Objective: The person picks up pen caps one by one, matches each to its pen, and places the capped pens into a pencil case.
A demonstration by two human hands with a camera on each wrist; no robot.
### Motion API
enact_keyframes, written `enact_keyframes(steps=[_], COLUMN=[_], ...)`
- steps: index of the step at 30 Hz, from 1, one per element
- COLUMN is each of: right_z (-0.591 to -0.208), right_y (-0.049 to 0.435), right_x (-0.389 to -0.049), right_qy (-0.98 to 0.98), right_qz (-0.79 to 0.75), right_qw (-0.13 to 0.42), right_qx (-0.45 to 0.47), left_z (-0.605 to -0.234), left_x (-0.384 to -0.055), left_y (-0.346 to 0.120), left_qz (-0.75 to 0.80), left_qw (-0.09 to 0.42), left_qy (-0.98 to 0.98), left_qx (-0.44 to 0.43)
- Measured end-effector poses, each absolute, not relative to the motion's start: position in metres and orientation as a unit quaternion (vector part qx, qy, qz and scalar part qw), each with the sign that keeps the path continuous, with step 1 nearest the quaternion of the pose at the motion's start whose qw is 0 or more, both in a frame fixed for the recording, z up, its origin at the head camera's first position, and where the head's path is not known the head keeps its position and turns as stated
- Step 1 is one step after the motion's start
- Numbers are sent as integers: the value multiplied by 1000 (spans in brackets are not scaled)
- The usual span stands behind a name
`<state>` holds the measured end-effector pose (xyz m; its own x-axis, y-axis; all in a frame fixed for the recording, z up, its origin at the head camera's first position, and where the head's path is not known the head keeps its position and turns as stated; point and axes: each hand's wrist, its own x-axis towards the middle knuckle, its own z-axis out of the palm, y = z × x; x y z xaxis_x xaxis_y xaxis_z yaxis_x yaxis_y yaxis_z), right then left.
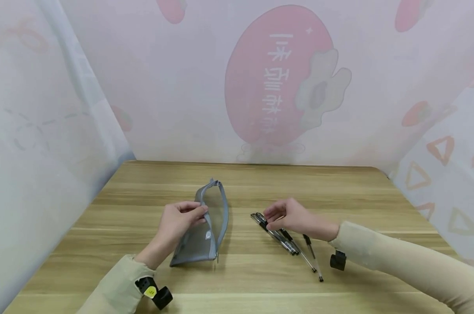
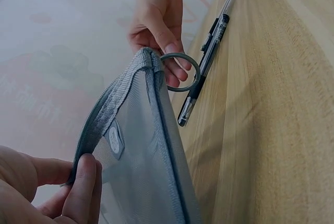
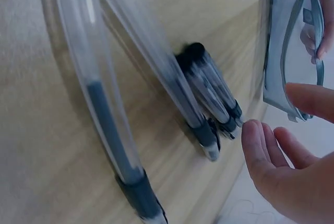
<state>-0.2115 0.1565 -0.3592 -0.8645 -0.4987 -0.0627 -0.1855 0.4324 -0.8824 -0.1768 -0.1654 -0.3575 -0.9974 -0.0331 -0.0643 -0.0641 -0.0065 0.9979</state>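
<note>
A grey mesh zip pouch [image 1: 195, 244] stands on the table, its zipped mouth spread apart. My left hand [image 1: 175, 222] pinches one edge of that mouth between thumb and fingers, as the left wrist view also shows. A round zip pull [image 2: 198, 72] hangs at the pouch's end. To the right, my right hand [image 1: 293, 218] hovers over several clear-barrelled pens [image 1: 282, 242] with black grips. In the right wrist view its fingers [image 3: 255, 145] are loosely bent, the thumb is apart from them, and no pen is between them. The fingertips are close to the nearest pen ends.
The pens lie loosely bunched on the wooden table [image 1: 142, 196], two of them fanned out toward the near side. Patterned cloth [image 1: 174, 87] hangs behind the table and along both sides. Small black cameras [image 1: 338, 260] sit on both wrists.
</note>
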Motion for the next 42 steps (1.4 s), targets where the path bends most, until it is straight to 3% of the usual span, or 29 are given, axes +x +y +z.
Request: enact_keyframes(steps=[42], right_z=[-369], right_y=[143], right_x=[-202], right_qy=[802], right_qz=[-533], right_qw=[189], right_qx=[-196], left_z=[-361], left_x=[-175], left_y=[-169], left_qz=[709], left_qw=[17], left_qy=[704], left_qx=[-35])
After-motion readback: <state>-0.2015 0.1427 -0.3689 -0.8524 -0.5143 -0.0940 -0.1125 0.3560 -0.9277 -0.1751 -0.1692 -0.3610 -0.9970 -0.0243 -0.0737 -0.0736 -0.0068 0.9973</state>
